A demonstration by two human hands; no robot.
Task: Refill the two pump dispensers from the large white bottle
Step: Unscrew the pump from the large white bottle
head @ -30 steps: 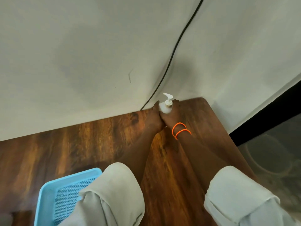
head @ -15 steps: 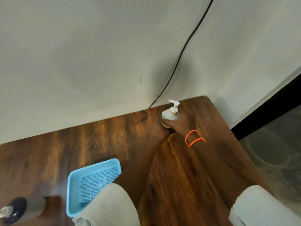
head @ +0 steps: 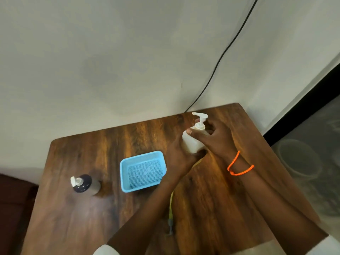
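Note:
A small white pump dispenser (head: pixel 192 142) is held over the far right part of the wooden table (head: pixel 110 144). My left hand (head: pixel 177 159) grips its body from below and the left. My right hand (head: pixel 218 138) curls round its shoulder and neck, thumb on the front, with orange bead bracelets on the wrist. A second pump dispenser (head: pixel 83 184), dark-topped with a white pump, stands at the table's left. The large white bottle is out of view.
A light blue mesh-bottomed basket (head: pixel 142 171) sits at the table's middle, just left of my left wrist. A yellow strip (head: pixel 171 205) lies under my left forearm. A black cable (head: pixel 220 57) runs down the wall. The table's right edge drops to the floor.
The white dispenser and both hands have come nearer from the table's far corner. The view dropped, bringing the whole basket and the dark-topped dispenser into sight.

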